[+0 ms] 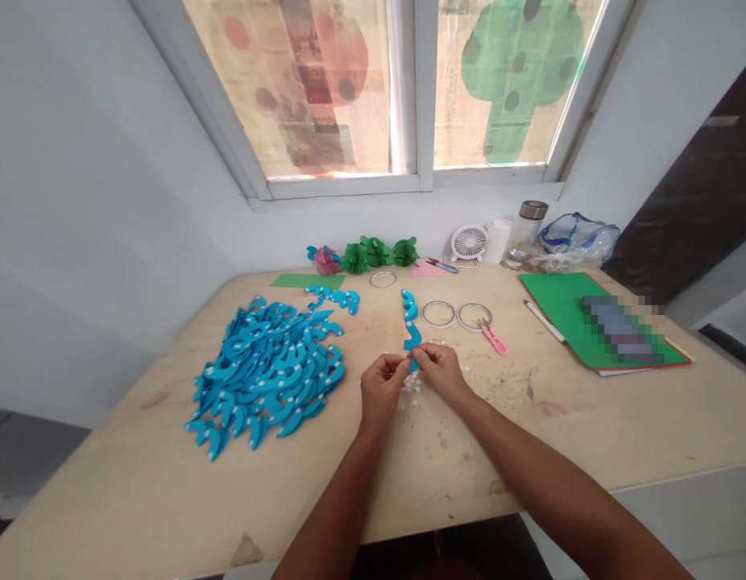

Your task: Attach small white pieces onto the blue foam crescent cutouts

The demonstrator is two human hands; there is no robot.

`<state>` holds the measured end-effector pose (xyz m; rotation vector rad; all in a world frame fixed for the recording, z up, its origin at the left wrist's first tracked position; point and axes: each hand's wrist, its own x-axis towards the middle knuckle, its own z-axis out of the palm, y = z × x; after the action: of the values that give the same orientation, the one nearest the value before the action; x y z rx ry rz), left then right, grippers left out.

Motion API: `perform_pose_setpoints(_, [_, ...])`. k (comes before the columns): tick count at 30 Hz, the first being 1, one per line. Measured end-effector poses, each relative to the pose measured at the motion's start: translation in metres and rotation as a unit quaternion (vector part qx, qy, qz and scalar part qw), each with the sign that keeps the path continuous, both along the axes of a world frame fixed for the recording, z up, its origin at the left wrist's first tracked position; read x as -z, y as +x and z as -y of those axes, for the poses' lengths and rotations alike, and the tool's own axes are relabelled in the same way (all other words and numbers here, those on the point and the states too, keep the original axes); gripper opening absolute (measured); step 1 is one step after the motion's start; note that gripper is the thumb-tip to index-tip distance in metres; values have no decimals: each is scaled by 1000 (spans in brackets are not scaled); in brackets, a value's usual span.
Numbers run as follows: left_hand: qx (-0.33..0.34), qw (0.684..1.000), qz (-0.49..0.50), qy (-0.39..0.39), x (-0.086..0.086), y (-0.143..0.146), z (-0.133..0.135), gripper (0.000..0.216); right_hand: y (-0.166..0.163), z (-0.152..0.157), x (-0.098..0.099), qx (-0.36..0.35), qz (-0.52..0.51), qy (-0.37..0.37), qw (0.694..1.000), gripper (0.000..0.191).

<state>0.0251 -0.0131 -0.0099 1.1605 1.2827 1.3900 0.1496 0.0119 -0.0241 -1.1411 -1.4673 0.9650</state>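
My left hand (382, 387) and my right hand (439, 372) meet over the middle of the wooden table (530, 435), fingers pinched together. Both grip the near end of a chain of blue paper cut-outs (411, 322) that runs away from me across the table. Small white scraps (411, 388) lie scattered just under and around my fingers. To the left, a big heap of the same blue curved cut-outs (270, 366) is spread out, with white tabs on many pieces.
Three metal rings (438, 313) and pink snips (492, 337) lie beyond my hands. A green folder (566, 310) with a pen sits at the right. Along the wall stand green and pink paper decorations (373, 254), a small fan (470, 242), a jar (527, 229) and a plastic bag.
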Motion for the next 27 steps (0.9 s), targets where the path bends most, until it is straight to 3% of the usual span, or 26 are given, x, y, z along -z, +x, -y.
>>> perform_pose_setpoints(7, [-28, 995, 90, -26, -2, -3, -6, 33, -4, 7, 2, -65, 35, 12, 997, 29])
perform_pose_setpoints(17, [-11, 966, 250, -68, 1, -4, -6, 23, -9, 11, 7, -119, 82, 24, 989, 27])
perform_pose_setpoints(27, [-9, 979, 184, -83, 3, -4, -5, 33, -6, 11, 2, -123, 53, 7, 991, 40])
